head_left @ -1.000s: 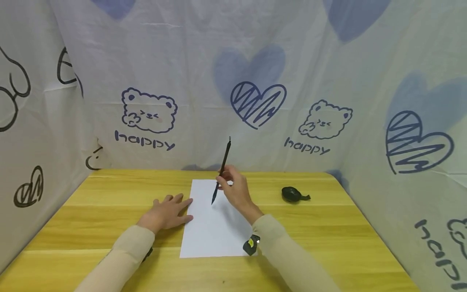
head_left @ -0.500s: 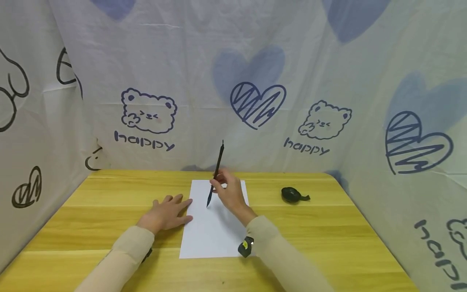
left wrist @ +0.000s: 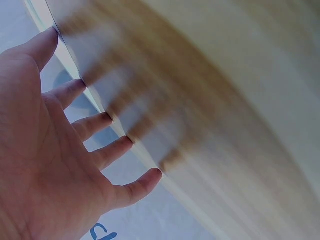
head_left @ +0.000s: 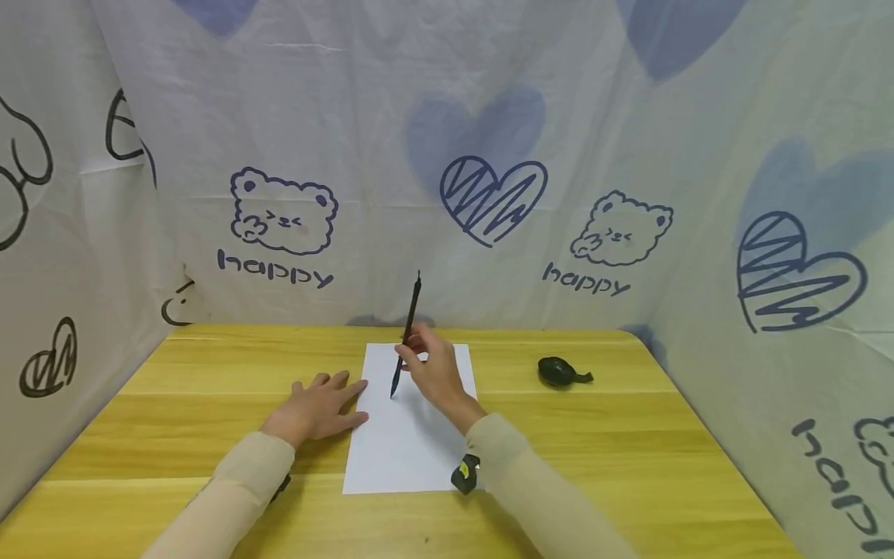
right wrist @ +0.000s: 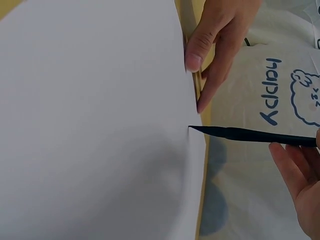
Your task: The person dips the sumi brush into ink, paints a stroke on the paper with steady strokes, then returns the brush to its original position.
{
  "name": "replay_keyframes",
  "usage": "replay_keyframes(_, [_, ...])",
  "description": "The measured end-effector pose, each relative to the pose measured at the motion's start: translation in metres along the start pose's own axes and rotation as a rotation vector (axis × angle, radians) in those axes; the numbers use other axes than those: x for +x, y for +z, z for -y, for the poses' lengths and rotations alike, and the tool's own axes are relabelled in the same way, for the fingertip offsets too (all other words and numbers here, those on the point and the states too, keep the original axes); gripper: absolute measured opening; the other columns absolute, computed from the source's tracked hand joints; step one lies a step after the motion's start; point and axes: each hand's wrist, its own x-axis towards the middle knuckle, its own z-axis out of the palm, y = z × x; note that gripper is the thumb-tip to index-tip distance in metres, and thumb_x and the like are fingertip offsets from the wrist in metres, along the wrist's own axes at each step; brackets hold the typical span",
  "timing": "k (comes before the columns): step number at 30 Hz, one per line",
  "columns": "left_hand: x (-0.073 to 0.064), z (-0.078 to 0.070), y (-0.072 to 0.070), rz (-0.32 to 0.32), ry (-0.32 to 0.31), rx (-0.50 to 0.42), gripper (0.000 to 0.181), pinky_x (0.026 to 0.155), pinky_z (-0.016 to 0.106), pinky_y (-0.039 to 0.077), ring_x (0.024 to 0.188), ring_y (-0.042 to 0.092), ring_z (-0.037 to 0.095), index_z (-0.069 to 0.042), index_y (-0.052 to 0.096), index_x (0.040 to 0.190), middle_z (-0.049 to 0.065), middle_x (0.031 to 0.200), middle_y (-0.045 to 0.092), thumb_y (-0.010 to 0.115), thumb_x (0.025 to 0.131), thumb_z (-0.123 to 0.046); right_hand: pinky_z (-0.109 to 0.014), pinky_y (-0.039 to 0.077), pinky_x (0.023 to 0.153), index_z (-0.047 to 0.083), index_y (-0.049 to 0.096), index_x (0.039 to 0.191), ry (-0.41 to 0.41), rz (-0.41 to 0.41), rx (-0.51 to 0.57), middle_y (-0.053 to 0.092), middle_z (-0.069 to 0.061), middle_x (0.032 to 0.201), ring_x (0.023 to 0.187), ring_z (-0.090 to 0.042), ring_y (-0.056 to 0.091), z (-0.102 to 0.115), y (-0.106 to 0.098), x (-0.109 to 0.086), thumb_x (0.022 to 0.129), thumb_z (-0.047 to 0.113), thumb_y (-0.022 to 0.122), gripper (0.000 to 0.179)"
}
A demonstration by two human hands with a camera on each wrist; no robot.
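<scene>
A dark writing brush (head_left: pixel 411 310) leans upright over a white sheet of paper (head_left: pixel 412 458). My right hand (head_left: pixel 438 376) pinches its handle between thumb and fingertips. In the right wrist view the pointed tip of the brush (right wrist: pixel 227 133) meets or nearly meets the paper; which of the two I cannot tell. My left hand (head_left: pixel 316 411) lies flat with spread fingers, the fingertips at the left edge of the sheet. The left wrist view has the left hand (left wrist: pixel 60 145) with its fingertips on the wooden surface. No marks show on the visible paper.
A small black rounded dish with a short handle (head_left: pixel 557 372) stands on the yellow wooden table (head_left: pixel 615 458), right of the paper. Printed white cloth (head_left: pixel 391 155) hangs behind the table and on both sides. Dark wrist devices (head_left: pixel 465 473) sit below the sleeves.
My right hand has moved a little left and toward me with the brush, its tip going left and lower over the paper. The left hand and the sheet stay in place.
</scene>
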Motion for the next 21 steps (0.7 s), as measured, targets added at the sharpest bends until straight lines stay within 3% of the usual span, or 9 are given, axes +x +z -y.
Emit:
replay_keyframes(9, [-0.0003,-0.0012,-0.0006,-0.001,-0.003,-0.01,0.073,0.109,0.084,0.026,0.145,0.038,0.053,-0.02,0.045,0.157,0.023,0.163,0.038,0.055,0.098,-0.063,-0.045,0.065,0.075,-0.002,0.062,0.109,0.014,0.001,0.021,0.072,-0.023,0.098,0.091,-0.035,0.072,-0.0001,0.0037,0.0002,0.098,0.003,0.068,0.013])
replay_keyframes(21, [0.0007,-0.0003,-0.0001,0.003,-0.004,-0.003,0.074,0.108,0.085,0.025,0.145,0.038,0.053,-0.022,0.044,0.158,0.022,0.164,0.038,0.054,0.098,-0.065,-0.037,0.065,0.072,0.0,0.062,0.108,-0.001,0.006,-0.024,0.073,-0.021,0.097,0.088,-0.032,0.073,-0.0017,0.0033,-0.0003,0.098,0.004,0.068,0.012])
